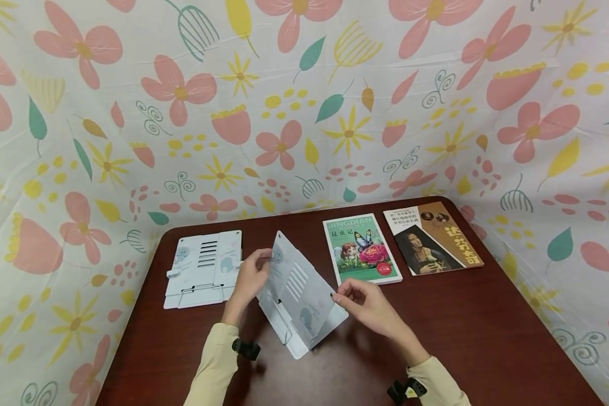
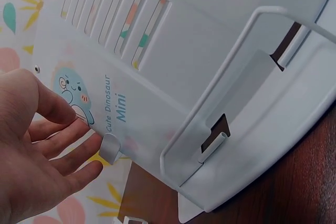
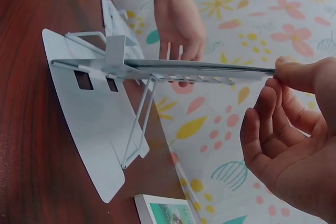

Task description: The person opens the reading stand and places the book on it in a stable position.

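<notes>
A white metal book stand (image 1: pixel 299 290) with slots and a printed cartoon dinosaur is raised on the brown table, its back panel tilted up from the base plate (image 3: pixel 94 145). My left hand (image 1: pixel 252 277) pinches the panel's left edge between thumb and fingers, beside the dinosaur print (image 2: pixel 73 90). At the panel's right edge, my right hand (image 1: pixel 367 304) pinches the corner with thumb and forefinger, its other fingers curled loosely below. Wire legs (image 3: pixel 142 124) run between panel and base in the right wrist view. A wire page holder (image 2: pixel 210 93) crosses the front near the bottom ledge.
Another white book stand (image 1: pixel 205 268) lies flat at the left. A green-covered children's book (image 1: pixel 362 248) lies at the back right, beside a brown book (image 1: pixel 433 239) with a portrait on its cover. A flower-printed curtain (image 1: pixel 284 113) hangs behind the table (image 1: pixel 487 338).
</notes>
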Tool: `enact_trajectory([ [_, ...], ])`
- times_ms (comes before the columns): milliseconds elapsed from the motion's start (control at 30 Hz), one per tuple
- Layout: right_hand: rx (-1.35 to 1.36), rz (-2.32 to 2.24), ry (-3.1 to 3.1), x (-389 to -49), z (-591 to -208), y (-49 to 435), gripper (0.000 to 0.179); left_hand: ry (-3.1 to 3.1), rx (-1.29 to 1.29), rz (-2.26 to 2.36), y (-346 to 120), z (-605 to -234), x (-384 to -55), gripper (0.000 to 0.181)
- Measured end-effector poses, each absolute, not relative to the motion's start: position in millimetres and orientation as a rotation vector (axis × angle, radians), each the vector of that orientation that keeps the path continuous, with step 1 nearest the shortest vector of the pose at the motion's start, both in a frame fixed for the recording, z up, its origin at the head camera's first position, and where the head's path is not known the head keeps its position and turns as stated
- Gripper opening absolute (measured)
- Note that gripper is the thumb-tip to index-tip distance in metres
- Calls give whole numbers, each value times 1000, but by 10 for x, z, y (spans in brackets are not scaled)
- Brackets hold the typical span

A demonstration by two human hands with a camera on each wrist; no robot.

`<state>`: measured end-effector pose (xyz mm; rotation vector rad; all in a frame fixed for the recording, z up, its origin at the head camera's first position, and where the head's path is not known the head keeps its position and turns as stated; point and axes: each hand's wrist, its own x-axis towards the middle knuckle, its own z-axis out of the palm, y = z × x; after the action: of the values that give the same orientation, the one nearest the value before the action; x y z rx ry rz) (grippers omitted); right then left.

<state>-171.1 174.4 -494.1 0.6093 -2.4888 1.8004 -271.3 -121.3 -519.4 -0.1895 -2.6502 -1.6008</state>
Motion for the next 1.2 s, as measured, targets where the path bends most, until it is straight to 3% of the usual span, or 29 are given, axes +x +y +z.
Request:
enact_trajectory([
  [733,498,1803,-2445,-1916,-4896,1729,5,-2653,-138,-1526,-1472,-5174,-2675,23],
  [1033,454,1778,-2494,-1883,-4566,1665,7,-2624,-89,-1533,-1540,-5206,-2658,20],
  [1200,443,1778,-2482,-2043,-4776,1696,6,-2616,-70,-1504,-1601,-5223,-2657,17],
])
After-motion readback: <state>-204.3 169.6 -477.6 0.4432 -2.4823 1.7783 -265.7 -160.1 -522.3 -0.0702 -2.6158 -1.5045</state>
